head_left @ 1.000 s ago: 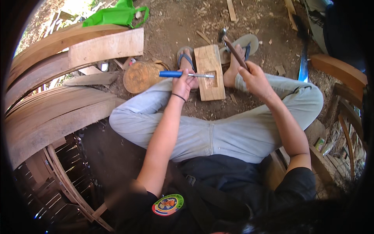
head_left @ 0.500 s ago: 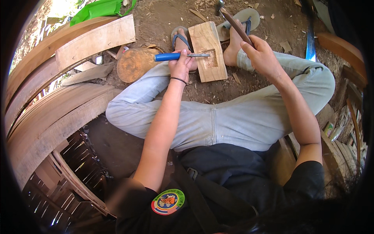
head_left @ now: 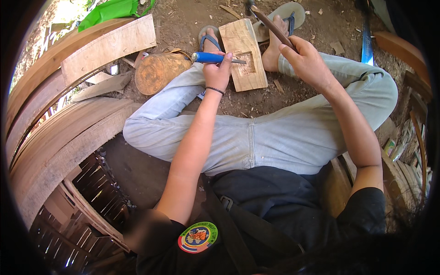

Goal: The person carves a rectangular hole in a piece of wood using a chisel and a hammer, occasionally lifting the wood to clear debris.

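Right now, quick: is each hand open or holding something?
Left hand: closed on a blue-handled chisel.
Right hand: closed on the brown handle of a hammer.

The one view comes from a wide fisheye camera on the person's head, upright and pitched steeply down and forward, so the black shirt [head_left: 284, 201] lies nearest along the lower edge, the pale jeans [head_left: 298, 137] cross the middle, and the recessed wooden block [head_left: 238, 42] sits farther off near the top. It is near enough to show the left hand [head_left: 217, 74] and the right hand [head_left: 305, 60] plainly, yet wide enough to reach the curved boards [head_left: 110, 43] at the left, while a dark, rounded rim closes off the corners.
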